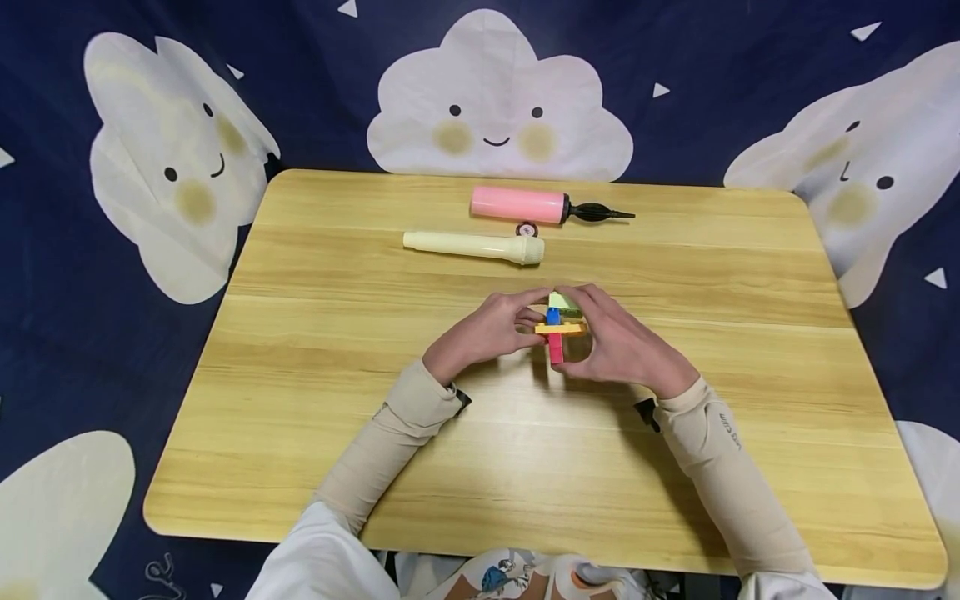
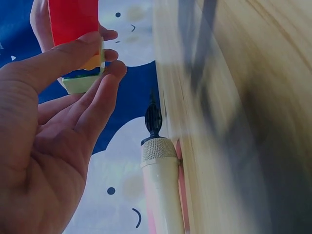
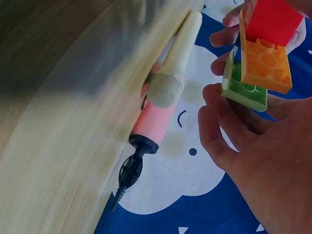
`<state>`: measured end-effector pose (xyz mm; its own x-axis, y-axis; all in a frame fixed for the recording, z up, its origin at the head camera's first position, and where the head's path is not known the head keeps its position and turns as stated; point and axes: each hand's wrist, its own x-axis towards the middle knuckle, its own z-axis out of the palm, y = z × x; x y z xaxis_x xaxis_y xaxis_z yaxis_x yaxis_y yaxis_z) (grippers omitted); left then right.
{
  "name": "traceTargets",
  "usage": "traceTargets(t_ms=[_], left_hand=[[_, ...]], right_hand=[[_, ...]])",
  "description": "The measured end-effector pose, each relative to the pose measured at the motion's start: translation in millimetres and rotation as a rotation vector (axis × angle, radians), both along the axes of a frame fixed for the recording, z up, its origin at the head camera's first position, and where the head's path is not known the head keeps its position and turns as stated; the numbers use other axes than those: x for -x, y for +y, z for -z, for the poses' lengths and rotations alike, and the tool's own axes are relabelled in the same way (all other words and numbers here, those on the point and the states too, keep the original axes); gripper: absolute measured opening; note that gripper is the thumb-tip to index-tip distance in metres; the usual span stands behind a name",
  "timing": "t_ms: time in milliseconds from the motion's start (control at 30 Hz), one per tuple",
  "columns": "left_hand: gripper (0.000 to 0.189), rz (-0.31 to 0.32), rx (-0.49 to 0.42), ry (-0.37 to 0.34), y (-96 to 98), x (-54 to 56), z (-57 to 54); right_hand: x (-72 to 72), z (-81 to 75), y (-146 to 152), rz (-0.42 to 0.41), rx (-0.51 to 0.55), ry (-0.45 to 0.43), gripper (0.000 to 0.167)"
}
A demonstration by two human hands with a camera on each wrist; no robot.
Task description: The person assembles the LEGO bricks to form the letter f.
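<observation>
Both hands hold a small stack of toy building blocks over the middle of the table. It joins a red block (image 1: 556, 348), an orange block (image 3: 265, 66), a blue block (image 1: 553, 317) and a light green block (image 3: 251, 92). My left hand (image 1: 487, 333) pinches the stack from the left, its thumb at the red and orange blocks in the left wrist view. From the right, my right hand (image 1: 622, 337) grips it between the thumb, low by the red block, and fingers at the green end. In the right wrist view, the orange and green blocks show hollow undersides.
Beyond the hands lies a cream microphone (image 1: 472, 245). Behind it are a pink hand pump (image 1: 517, 204) with a black nozzle and a small dark round disc (image 1: 527, 229). The wooden table (image 1: 300, 417) backs onto a blue cloth (image 1: 315, 83) with cloud prints.
</observation>
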<state>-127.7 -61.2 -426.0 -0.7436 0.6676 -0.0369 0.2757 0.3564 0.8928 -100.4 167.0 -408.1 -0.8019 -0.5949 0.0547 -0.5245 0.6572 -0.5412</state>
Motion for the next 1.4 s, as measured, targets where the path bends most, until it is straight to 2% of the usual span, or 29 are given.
traceTargets(t_ms=[200, 333, 533, 700, 900, 1067, 1200, 1400], left_hand=[[0.072, 0.005, -0.02, 0.066, -1.1, -1.3, 1.1], [0.072, -0.002, -0.028, 0.074, -2.8, -2.0, 1.2], [0.069, -0.032, -0.034, 0.02, -5.2, -3.3, 3.7], [0.066, -0.078, -0.129, -0.06, -5.9, -4.4, 9.2], [0.073, -0.069, -0.213, -0.033, -7.2, -3.4, 12.5], [0.071, -0.076, -0.257, -0.071, -6.8, -3.1, 15.1], [0.068, -0.105, -0.319, -0.096, -7.0, -1.3, 17.6], [0.065, -0.163, -0.401, -0.085, -5.1, 3.4, 19.3]], right_hand=[[-0.5, -0.4, 0.1, 0.007, 0.003, 0.001, 0.106], [-0.9, 0.0, 0.0, 0.013, 0.002, 0.012, 0.106], [-2.6, 0.2, -0.6, -0.009, 0.057, 0.018, 0.104], [-3.4, 0.8, -0.7, -0.03, 0.153, 0.019, 0.101], [-2.1, 0.3, -2.6, -0.029, 0.201, 0.038, 0.097], [-3.0, 0.1, -3.1, 0.013, 0.194, 0.04, 0.092], [-4.3, 1.3, -2.9, 0.077, 0.184, 0.112, 0.09], [-7.0, 5.3, -2.9, 0.13, 0.185, 0.251, 0.075]])
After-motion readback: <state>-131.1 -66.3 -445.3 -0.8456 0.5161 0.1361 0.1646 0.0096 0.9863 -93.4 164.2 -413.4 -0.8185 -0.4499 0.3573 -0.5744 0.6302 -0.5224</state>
